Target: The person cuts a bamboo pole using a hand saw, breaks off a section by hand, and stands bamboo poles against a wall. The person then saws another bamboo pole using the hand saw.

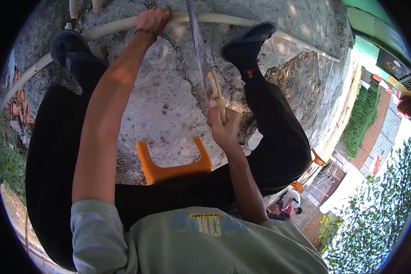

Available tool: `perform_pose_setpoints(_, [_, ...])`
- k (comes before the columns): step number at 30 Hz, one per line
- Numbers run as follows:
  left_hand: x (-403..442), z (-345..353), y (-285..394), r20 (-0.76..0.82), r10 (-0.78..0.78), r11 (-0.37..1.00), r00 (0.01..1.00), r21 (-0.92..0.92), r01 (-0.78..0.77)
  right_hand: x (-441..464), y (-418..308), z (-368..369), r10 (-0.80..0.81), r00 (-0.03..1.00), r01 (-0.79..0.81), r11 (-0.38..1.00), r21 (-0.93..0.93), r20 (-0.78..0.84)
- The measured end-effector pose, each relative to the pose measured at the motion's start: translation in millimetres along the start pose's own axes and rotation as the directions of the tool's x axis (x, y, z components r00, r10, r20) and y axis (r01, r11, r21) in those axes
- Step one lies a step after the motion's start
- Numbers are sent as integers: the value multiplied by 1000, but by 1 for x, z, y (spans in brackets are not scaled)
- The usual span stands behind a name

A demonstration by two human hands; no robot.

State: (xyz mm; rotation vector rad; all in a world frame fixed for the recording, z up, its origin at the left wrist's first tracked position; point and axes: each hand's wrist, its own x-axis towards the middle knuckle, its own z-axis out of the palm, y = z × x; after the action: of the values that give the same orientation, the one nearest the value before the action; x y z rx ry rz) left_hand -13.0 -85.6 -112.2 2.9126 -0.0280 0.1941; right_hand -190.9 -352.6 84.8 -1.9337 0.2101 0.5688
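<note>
A long pale pole (pixel 109 28) lies across the concrete ground at the top of the head view. My left hand (pixel 153 20) is closed around it, with a beaded bracelet at the wrist. In my right hand (pixel 223 122) is the yellowish handle of a hand saw (pixel 198 45). The saw's blade points away from me and reaches the pole just right of my left hand. Its far end is cut off by the frame's top edge. My two dark shoes rest at the pole, one on either side of my hands.
An orange plastic stool (pixel 176 172) shows below my hands, beside my legs. Cracked concrete (pixel 155 98) surrounds the pole. Short pole ends (pixel 73 9) stick in at the upper left. Farther right are a person in a white hat (pixel 291 199) and a tree.
</note>
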Motion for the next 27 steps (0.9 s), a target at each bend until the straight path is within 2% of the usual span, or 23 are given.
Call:
perform_pose_setpoints(2, [2,-7,0,-4,-1,1000,1000,-1,1,68,-6,19,-68,998,68,998,-18,-7])
perform_pose_setpoints(4, [2,2,-6,24,28,998,999,51,-29,76,-23,25,-131,991,130,989,-63,-4])
perform_pose_setpoints(5, [-7,25,-17,-126,122,992,985,51,-116,70,-25,21,-80,997,80,996,-30,-17])
perform_pose_setpoints(6, [-6,48,-26,-175,139,990,975,48,-133,64,-27,20,-146,988,145,989,-31,-41])
perform_pose_setpoints(7, [-5,72,-41,-185,174,976,967,162,-145,49,-33,18,-86,996,86,996,0,12])
perform_pose_setpoints(8, [7,49,-31,81,39,993,996,106,-48,27,-24,18,-115,993,115,993,-1,-25])
perform_pose_setpoints(9, [9,94,-57,44,62,980,997,188,-69,2,-8,12,-60,998,60,998,-7,-23])
perform_pose_setpoints(10, [11,106,-68,181,17,982,983,181,-51,-25,-5,1,-64,997,61,997,-53,-43])
perform_pose_setpoints(11, [24,148,-97,352,-121,993,928,29,119,-46,2,-8,14,999,-10,996,-92,42])
perform_pose_setpoints(12, [27,189,-130,334,-68,994,940,-53,91,-56,3,-9,-43,999,44,998,-55,2])
perform_pose_setpoints(13, [25,259,-178,57,150,988,987,25,-152,-58,4,-6,-114,993,114,993,-17,-14])
perform_pose_setpoints(15, [16,180,-137,104,90,993,991,65,-97,-54,13,2,-258,963,245,958,-148,-79])
perform_pose_setpoints(17, [28,196,-150,153,119,984,981,117,-138,-53,31,12,-345,925,306,924,-228,-158])
perform_pose_setpoints(19, [46,230,-172,-24,249,968,968,40,-248,-52,35,1,-431,877,361,883,-301,-214])
perform_pose_setpoints(20, [38,188,-144,128,103,991,986,76,-114,-51,33,-5,-327,936,290,927,-239,-132])
perform_pose_setpoints(21, [27,117,-95,273,-47,988,961,152,5,-52,32,-9,-219,975,210,961,-183,-34])
perform_pose_setpoints(23, [43,177,-147,149,110,992,983,37,-117,-49,41,-14,-283,956,270,953,-138,-80])
perform_pose_setpoints(25, [54,185,-146,81,206,979,975,-6,-206,-47,46,-20,-334,933,322,941,-103,-135])
perform_pose_setpoints(27, [49,148,-128,362,43,996,931,61,-70,-44,46,-21,-365,916,358,931,-69,-164])
